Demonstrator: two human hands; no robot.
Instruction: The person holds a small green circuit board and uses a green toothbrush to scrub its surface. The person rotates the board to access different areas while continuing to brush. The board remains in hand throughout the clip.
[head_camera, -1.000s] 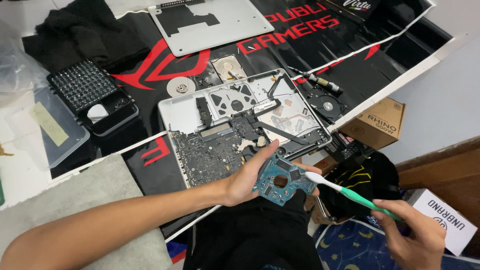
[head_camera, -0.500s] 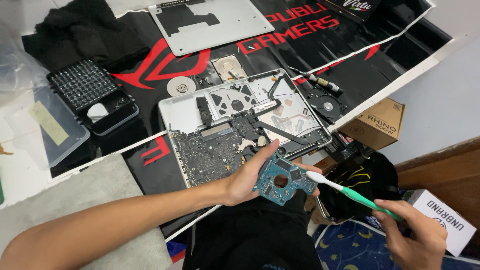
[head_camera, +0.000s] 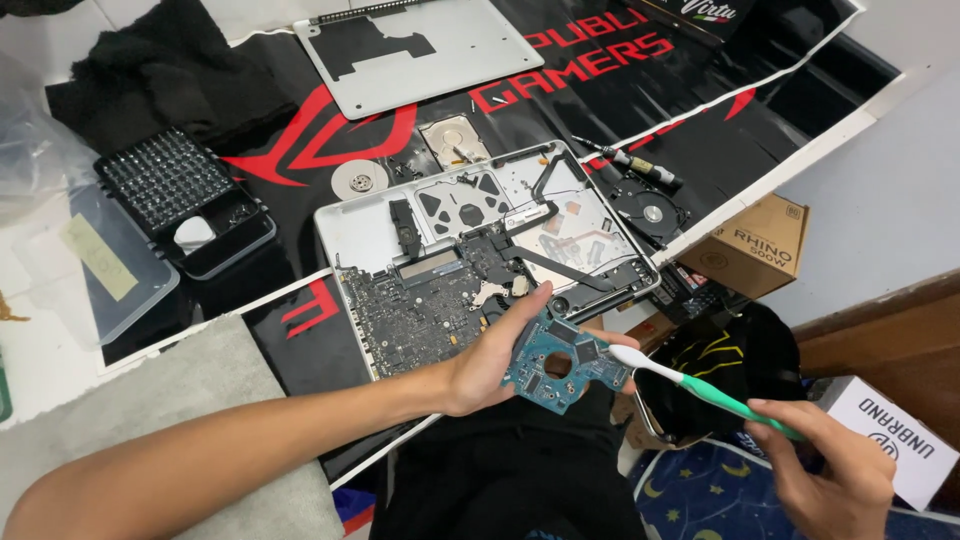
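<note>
the left hand (head_camera: 490, 365) is gripping a small teal circuit board (head_camera: 560, 362) by its edge, at 6 o'clock from the opened laptop (head_camera: 480, 250) on the counter (head_camera: 300, 330). the right hand (head_camera: 830, 470) is closing around a green toothbrush (head_camera: 700, 390), its bristles touching the board's 3 o'clock edge.

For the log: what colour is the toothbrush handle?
Green, with a white head; toothbrush shows best in the head view.
</note>
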